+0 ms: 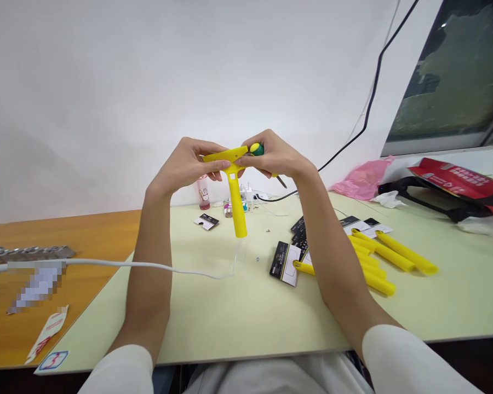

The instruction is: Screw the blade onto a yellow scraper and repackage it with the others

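A yellow T-shaped scraper (237, 210) is held up above the table, its handle pointing down. My left hand (189, 164) pinches the left part of its wide head between thumb and fingers. On the right side of the head, my right hand (277, 154) grips with thumb and fingers closed. That same hand also keeps a screwdriver (256, 149) with a green and yellow handle; its metal shaft sticks out below the palm. Fingers cover part of the scraper's head.
Several yellow handles (394, 253) and black-and-white cards (285, 264) lie at the right, partly behind my forearm. A pink bottle (204, 192) stands near the wall. A white cable (148, 265) crosses before my left forearm. A pink bag (363, 179) lies at the back right.
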`<move>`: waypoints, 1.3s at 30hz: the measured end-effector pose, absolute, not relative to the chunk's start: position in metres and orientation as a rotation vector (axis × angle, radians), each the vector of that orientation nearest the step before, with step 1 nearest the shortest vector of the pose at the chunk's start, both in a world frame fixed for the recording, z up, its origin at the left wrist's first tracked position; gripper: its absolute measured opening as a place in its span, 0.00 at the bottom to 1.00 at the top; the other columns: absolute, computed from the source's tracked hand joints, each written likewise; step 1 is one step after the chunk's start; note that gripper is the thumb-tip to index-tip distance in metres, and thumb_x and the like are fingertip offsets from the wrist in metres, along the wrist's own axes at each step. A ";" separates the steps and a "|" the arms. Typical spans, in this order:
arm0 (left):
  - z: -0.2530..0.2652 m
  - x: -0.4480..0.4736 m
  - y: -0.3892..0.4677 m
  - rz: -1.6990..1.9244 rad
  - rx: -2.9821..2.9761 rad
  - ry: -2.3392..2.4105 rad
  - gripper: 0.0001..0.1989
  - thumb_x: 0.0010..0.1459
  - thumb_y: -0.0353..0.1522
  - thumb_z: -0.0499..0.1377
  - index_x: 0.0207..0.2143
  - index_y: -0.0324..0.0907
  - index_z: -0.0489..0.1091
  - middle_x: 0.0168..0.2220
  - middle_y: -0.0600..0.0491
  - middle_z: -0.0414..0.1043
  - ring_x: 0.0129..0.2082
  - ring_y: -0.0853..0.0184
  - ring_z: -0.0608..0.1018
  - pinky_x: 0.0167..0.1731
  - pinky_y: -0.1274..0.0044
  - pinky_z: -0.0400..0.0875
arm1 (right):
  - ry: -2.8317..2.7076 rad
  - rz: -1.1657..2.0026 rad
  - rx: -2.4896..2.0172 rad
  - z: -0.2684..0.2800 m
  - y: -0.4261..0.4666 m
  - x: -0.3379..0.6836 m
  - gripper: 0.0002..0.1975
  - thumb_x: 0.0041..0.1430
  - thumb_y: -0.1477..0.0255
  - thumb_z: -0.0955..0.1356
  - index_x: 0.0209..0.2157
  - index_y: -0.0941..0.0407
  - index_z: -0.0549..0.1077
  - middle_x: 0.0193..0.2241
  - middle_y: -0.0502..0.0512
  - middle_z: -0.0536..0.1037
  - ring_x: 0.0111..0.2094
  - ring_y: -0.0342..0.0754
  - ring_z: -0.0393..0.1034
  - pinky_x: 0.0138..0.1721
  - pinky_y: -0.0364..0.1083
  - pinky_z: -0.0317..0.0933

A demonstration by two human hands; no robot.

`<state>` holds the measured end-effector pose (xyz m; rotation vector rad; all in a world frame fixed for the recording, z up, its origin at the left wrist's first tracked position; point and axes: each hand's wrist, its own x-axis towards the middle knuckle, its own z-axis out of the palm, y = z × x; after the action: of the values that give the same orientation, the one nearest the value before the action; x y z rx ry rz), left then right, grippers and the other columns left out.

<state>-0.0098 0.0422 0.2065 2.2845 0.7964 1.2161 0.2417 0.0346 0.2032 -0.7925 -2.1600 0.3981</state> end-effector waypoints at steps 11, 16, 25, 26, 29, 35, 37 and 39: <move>0.206 -0.010 0.055 1.594 2.180 0.732 0.17 0.55 0.43 0.80 0.44 0.46 0.90 0.44 0.48 0.88 0.37 0.58 0.87 0.39 0.63 0.88 | -1.949 0.482 -0.821 0.198 0.040 0.225 0.22 0.71 0.50 0.74 0.36 0.54 0.76 0.23 0.50 0.72 0.19 0.41 0.52 0.18 0.47 0.47; 0.206 -0.010 0.058 1.650 2.073 0.722 0.20 0.55 0.44 0.80 0.47 0.46 0.89 0.43 0.48 0.87 0.38 0.59 0.87 0.40 0.65 0.88 | -1.886 0.570 -0.755 0.192 0.053 0.213 0.25 0.69 0.43 0.74 0.41 0.53 0.76 0.26 0.50 0.75 0.20 0.40 0.52 0.20 0.47 0.46; 0.205 -0.023 0.072 1.464 2.144 0.793 0.26 0.56 0.56 0.76 0.42 0.43 0.89 0.40 0.45 0.87 0.31 0.62 0.85 0.35 0.67 0.87 | -1.715 0.866 -0.643 0.180 0.079 0.199 0.21 0.63 0.55 0.80 0.32 0.54 0.73 0.35 0.57 0.87 0.16 0.37 0.51 0.17 0.44 0.45; 0.204 -0.024 0.076 1.443 2.157 0.815 0.28 0.56 0.57 0.75 0.41 0.43 0.88 0.40 0.45 0.87 0.30 0.62 0.84 0.34 0.67 0.87 | -1.699 0.904 -0.655 0.178 0.083 0.198 0.20 0.64 0.56 0.80 0.32 0.54 0.73 0.36 0.57 0.88 0.16 0.36 0.50 0.17 0.44 0.46; 0.198 -0.026 0.092 1.368 2.187 0.894 0.28 0.57 0.59 0.74 0.39 0.42 0.88 0.38 0.45 0.86 0.28 0.62 0.83 0.32 0.67 0.86 | -1.652 0.990 -0.723 0.171 0.096 0.193 0.17 0.65 0.58 0.79 0.35 0.56 0.77 0.36 0.57 0.88 0.16 0.36 0.51 0.16 0.43 0.49; 0.173 -0.026 0.129 1.174 2.140 1.012 0.27 0.56 0.57 0.74 0.34 0.41 0.86 0.37 0.43 0.85 0.31 0.61 0.82 0.32 0.67 0.84 | -1.662 0.944 -1.032 0.155 0.116 0.192 0.18 0.72 0.59 0.73 0.33 0.57 0.80 0.21 0.52 0.76 0.19 0.43 0.65 0.20 0.43 0.59; 0.165 -0.025 0.139 1.155 2.101 1.012 0.28 0.54 0.57 0.75 0.35 0.41 0.86 0.37 0.43 0.85 0.33 0.60 0.83 0.32 0.68 0.83 | -1.659 0.941 -1.072 0.148 0.122 0.192 0.17 0.73 0.60 0.71 0.33 0.57 0.79 0.24 0.54 0.79 0.20 0.44 0.66 0.21 0.42 0.60; 0.158 -0.023 0.147 1.155 2.049 0.999 0.29 0.52 0.57 0.76 0.36 0.40 0.84 0.39 0.42 0.86 0.36 0.59 0.84 0.33 0.69 0.82 | -1.655 0.939 -1.080 0.141 0.130 0.192 0.15 0.73 0.63 0.70 0.34 0.57 0.79 0.29 0.56 0.83 0.21 0.44 0.67 0.22 0.42 0.61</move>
<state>-0.0227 0.1468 0.1583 2.0490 0.9987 1.1552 0.1923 0.1296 0.1415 -1.0796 -1.6547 0.9386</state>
